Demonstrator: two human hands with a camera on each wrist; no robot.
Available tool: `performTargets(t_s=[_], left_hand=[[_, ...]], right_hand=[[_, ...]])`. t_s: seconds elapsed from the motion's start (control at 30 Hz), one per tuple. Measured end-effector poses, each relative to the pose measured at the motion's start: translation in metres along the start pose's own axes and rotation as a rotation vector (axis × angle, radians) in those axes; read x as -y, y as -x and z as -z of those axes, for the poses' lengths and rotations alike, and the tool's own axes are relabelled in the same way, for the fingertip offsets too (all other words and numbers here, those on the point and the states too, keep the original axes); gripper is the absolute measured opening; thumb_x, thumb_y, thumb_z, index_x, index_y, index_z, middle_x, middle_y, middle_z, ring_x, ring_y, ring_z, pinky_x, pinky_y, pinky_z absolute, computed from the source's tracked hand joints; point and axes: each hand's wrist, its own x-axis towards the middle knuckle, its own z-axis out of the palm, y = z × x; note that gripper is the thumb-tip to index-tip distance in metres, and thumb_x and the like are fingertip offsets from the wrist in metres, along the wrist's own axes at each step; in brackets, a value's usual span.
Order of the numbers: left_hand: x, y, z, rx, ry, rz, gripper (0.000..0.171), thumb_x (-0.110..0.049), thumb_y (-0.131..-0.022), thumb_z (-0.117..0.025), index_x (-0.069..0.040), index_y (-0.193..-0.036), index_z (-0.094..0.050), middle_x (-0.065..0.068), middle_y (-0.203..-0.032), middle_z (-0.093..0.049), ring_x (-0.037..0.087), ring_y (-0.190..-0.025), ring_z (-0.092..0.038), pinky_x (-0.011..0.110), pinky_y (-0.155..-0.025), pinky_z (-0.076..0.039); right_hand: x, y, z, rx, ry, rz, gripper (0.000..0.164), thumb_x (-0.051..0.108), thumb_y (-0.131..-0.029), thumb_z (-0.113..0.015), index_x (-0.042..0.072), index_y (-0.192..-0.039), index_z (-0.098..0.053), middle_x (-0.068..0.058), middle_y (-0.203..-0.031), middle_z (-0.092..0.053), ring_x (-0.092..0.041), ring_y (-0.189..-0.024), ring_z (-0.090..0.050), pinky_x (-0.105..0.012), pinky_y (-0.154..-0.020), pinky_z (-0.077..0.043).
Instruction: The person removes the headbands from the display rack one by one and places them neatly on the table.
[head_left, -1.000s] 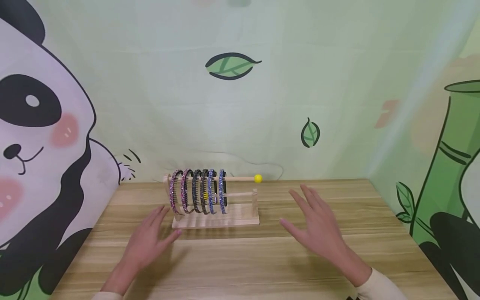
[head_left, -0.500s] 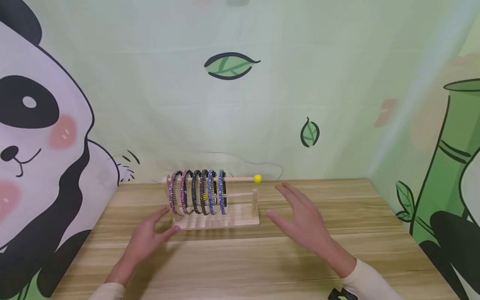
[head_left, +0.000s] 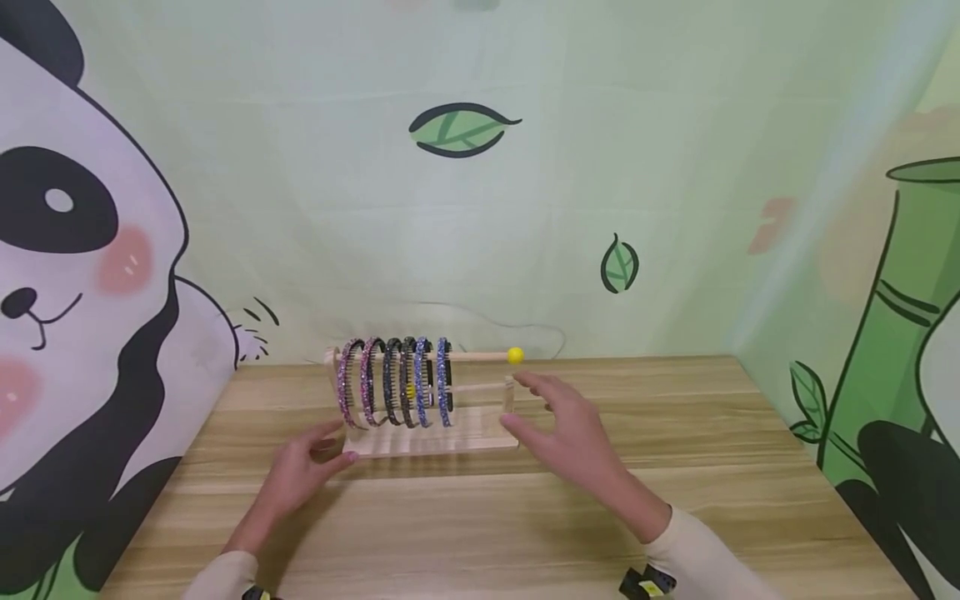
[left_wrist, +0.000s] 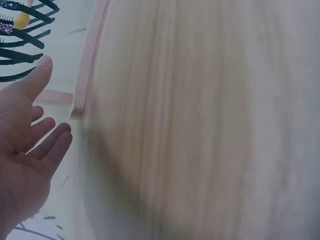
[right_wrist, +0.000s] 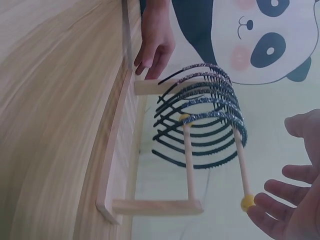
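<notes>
A pale wooden rack (head_left: pixel 435 446) stands towards the back of the table. From its upper rod hang several glittery headbands (head_left: pixel 444 383) in pink-purple, black and blue, with comb teeth inside. A yellow ball (head_left: pixel 515 356) caps the rod's right end. My left hand (head_left: pixel 300 471) is at the rack's left end, thumb by the front corner of the base, fingers loosely bent; contact cannot be told. Beside the right post is my right hand (head_left: pixel 570 433), thumb and fingers spread apart. In the right wrist view its fingers (right_wrist: pixel 275 207) appear close to the ball, holding nothing.
The wood-grain table (head_left: pixel 480 525) extends in front of and to both sides of the rack. Behind it hangs a pale green backdrop (head_left: pixel 315 183) with printed pandas, leaves and bamboo. Dark devices sit at both wrists, one at the right cuff (head_left: pixel 647 583).
My right hand has moved left, from well apart to beside the rack's right post. The left hand has shifted slightly, its fingers bending more at the left end. The rack has stayed in place.
</notes>
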Motion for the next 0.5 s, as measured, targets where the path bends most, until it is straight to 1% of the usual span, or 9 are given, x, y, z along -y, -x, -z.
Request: performTargets(t_s=[0.1,0.23,0.4,0.5], left_hand=[[0.003,-0.003,-0.003,-0.003,0.016,-0.028,0.065,-0.029,-0.088,-0.082,0.002,-0.14,-0.057,0.026,-0.134,-0.063,0.041,-0.115,-0.067,0.054,-0.098,-0.054],[0.005,-0.004,-0.005,-0.011,-0.023,-0.047,0.06,-0.027,-0.087,-0.083,0.005,-0.134,-0.062,0.025,-0.132,-0.065,0.041,-0.117,-0.066,0.054,-0.101,-0.051],[0.005,-0.006,-0.006,-0.005,-0.065,-0.031,0.055,-0.027,-0.089,-0.081,0.004,-0.131,-0.064,0.022,-0.134,-0.064,0.042,-0.121,-0.064,0.056,-0.105,-0.047],[0.005,-0.007,-0.007,0.003,-0.062,0.004,0.056,-0.027,-0.089,-0.081,0.002,-0.133,-0.064,0.021,-0.129,-0.068,0.039,-0.117,-0.066,0.055,-0.103,-0.05]], right_hand=[[0.002,-0.002,-0.006,0.016,-0.043,-0.008,0.056,0.04,-0.092,-0.076,0.015,-0.14,-0.062,-0.003,-0.14,-0.064,-0.024,-0.12,-0.063,-0.04,-0.093,-0.057],[0.003,-0.004,-0.014,0.028,-0.092,-0.026,0.054,0.038,-0.093,-0.076,0.014,-0.139,-0.062,-0.002,-0.138,-0.065,-0.019,-0.117,-0.064,-0.037,-0.091,-0.057],[0.006,-0.007,-0.02,0.029,-0.162,-0.061,0.049,0.033,-0.094,-0.076,0.014,-0.137,-0.063,-0.001,-0.131,-0.068,-0.017,-0.113,-0.065,-0.038,-0.09,-0.058],[0.008,-0.01,-0.023,0.033,-0.207,-0.089,0.046,0.034,-0.094,-0.075,0.015,-0.135,-0.065,0.0,-0.127,-0.07,-0.017,-0.111,-0.066,-0.039,-0.089,-0.058]])
